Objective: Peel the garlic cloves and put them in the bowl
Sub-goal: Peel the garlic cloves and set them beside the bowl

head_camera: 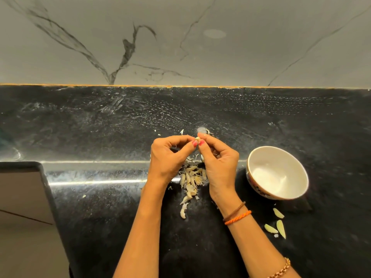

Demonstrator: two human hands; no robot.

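Left hand (pixel 170 155) and right hand (pixel 217 157) both pinch one garlic clove (pixel 197 139) above the skin pile (pixel 190 181), left of the bowl (pixel 278 173), so peelings likely drop there.

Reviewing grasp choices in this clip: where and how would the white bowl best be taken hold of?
Take the bowl by its rim, probably the right-hand edge, thumb inside and fingers outside. It stands upright and open on the counter, apparently empty. Coming from the right avoids the right hand and left hand pinching a garlic clove.
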